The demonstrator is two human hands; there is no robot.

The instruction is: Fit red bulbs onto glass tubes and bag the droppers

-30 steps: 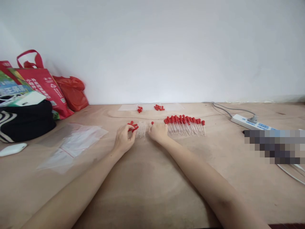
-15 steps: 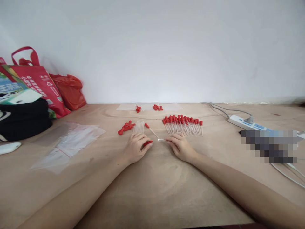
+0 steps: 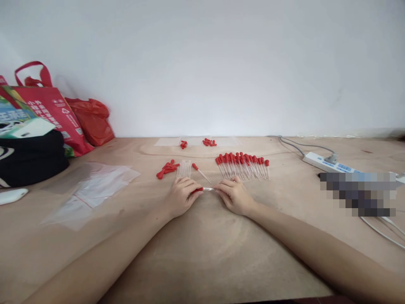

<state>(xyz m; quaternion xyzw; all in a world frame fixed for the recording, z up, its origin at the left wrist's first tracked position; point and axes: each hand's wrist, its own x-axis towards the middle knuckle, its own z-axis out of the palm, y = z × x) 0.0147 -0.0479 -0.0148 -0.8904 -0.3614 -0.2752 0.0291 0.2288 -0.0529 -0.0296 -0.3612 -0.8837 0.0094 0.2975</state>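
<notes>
My left hand [image 3: 182, 196] pinches a small red rubber bulb [image 3: 196, 190]. My right hand [image 3: 234, 195] pinches a clear glass dropper tube [image 3: 209, 188], whose end meets the bulb between the two hands. Just beyond lie a pile of loose red bulbs [image 3: 166, 169], a bunch of bare clear tubes [image 3: 184, 169], one finished dropper [image 3: 199, 171] lying alone, and a row of several red-capped droppers [image 3: 243, 165].
Clear plastic bags [image 3: 91, 185] lie at the left, red bags [image 3: 63, 114] and a black bundle [image 3: 30, 158] behind them. More red bulbs [image 3: 198, 143] sit on a plastic sheet near the wall. A white power strip [image 3: 329, 163] with cables is at the right.
Both hands drew back from the piles toward me, the left bringing a red bulb and the right a clear tube. They have now come together so bulb and tube touch.
</notes>
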